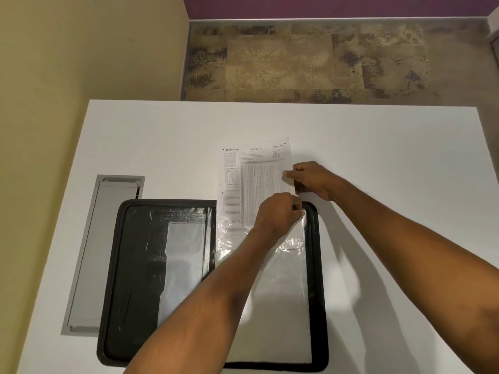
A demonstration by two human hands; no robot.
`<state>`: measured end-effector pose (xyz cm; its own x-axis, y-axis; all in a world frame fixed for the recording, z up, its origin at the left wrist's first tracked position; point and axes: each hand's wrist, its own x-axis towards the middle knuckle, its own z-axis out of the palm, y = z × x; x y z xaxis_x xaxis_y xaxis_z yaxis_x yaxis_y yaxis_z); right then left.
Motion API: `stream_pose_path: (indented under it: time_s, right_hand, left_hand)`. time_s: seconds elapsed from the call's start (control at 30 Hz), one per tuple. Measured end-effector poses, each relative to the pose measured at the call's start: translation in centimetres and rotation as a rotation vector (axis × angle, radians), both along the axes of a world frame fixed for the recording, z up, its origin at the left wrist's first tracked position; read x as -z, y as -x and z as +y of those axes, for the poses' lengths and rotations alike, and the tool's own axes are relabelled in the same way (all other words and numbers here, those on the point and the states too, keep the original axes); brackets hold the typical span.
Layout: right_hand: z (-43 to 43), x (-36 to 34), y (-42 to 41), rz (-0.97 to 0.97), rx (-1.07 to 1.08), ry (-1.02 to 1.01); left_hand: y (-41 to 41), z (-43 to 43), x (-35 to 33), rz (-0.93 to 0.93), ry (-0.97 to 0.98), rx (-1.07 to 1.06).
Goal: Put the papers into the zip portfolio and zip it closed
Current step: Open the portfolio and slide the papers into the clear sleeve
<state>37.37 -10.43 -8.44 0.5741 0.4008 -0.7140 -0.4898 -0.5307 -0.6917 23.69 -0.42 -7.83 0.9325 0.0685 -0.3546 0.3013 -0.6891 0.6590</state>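
Forearms point(216, 300) over portfolio point(113, 265), paper point(253, 184) half-sleeved

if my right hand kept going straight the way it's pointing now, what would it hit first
The right hand points left across the printed paper it is pinching at the edge, so it would slide over that sheet first; beyond lies bare white table.

We see a black zip-edged fabric portfolio point(129, 265) lying open flat; a white printed form sheet point(253, 184) sits half inside its right clear plastic sleeve point(286, 287).
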Motion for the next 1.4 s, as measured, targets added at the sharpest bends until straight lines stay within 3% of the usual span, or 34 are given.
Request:
stream_pose_path:
  time_s: [0.1, 0.27, 0.63, 0.8, 0.87, 1.0, 1.3, 1.4]
  right_hand:
    - [1.0, -0.4, -0.9, -0.076, 0.116, 0.029]
    - [0.9, -0.8, -0.8, -0.089, 0.095, 0.034]
    - [-2.4, -0.7, 1.6, 0.05, -0.219, 0.081]
    - [0.1, -1.1, 0.0, -0.114, 0.061, 0.029]
    - [0.8, -1.3, -0.7, -0.182, 0.063, 0.034]
    - [0.6, -1.2, -0.8, -0.25, -0.105, 0.054]
    - [-1.9, -1.1, 1.4, -0.207, -0.558, 0.088]
    - [-2.0, -1.7, 1.9, -0.196, -0.616, 0.097]
  left_hand:
    - [-0.2, -0.2, -0.2, 0.023, -0.019, 0.008]
    - [-0.2, -0.7, 0.0, -0.021, -0.12, 0.047]
    - [0.4, -1.4, -0.6, -0.091, -0.208, 0.051]
    - [0.4, -1.4, -1.0, -0.075, -0.188, 0.027]
    - [0.4, -1.5, -1.1, -0.074, -0.183, 0.021]
    - [0.5, -1.5, -0.8, -0.074, -0.175, 0.006]
    - [1.3, -1.8, -0.5, -0.127, -0.13, -0.033]
    - [1.5, -1.7, -0.6, -0.125, -0.128, -0.007]
